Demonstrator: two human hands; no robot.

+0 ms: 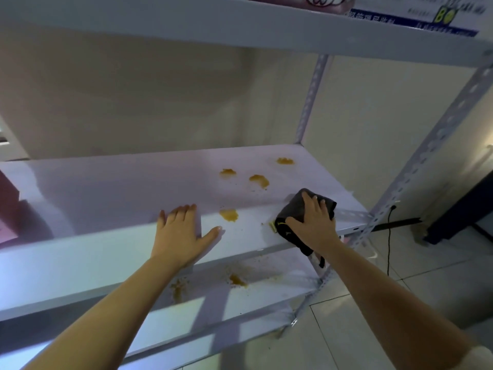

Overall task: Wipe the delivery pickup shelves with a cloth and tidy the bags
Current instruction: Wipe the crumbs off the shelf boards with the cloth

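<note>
The white middle shelf (112, 188) carries several yellow-orange stains (258, 180), one of them near the front edge (229, 214). My right hand (314, 220) presses a dark grey cloth (293, 209) flat on the shelf's front right corner; part of the cloth hangs over the edge. My left hand (181, 231) lies flat and open on the front edge, left of the nearest stain. A dark red bag (8, 206) shows at the far left edge of this shelf.
The lower shelf (240, 295) has more yellow stains and crumbs. The upper shelf (240, 25) holds a pink box and a blue-white printed sign. Perforated metal uprights (437, 137) stand at right. A black cable (389, 236) runs across the tiled floor beside dark furniture.
</note>
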